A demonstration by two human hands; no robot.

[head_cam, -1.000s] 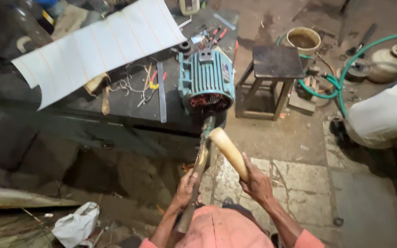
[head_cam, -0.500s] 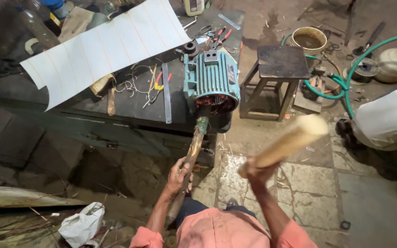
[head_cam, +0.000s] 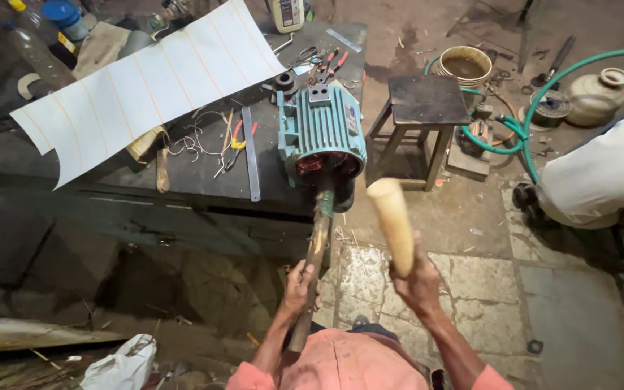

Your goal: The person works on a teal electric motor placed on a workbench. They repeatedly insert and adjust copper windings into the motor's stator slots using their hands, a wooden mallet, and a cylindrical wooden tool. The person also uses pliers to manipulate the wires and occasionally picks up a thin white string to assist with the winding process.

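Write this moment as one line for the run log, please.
left hand: holds rod, tip at motor opening | right hand: holds wooden club raised, apart from rod | motor: on bench edge

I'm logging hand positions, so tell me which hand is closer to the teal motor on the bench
Right. The right hand grips a pale wooden club raised just below and right of the teal motor. The left hand sits about level with it, holding the long rod that reaches into the motor.

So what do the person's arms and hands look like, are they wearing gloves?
No gloves. Both hands, left and right, are bare, and so are the forearms. Short salmon-pink sleeves show only at the bottom edge, part of a shirt of the same colour. No watch, ring or bracelet is visible.
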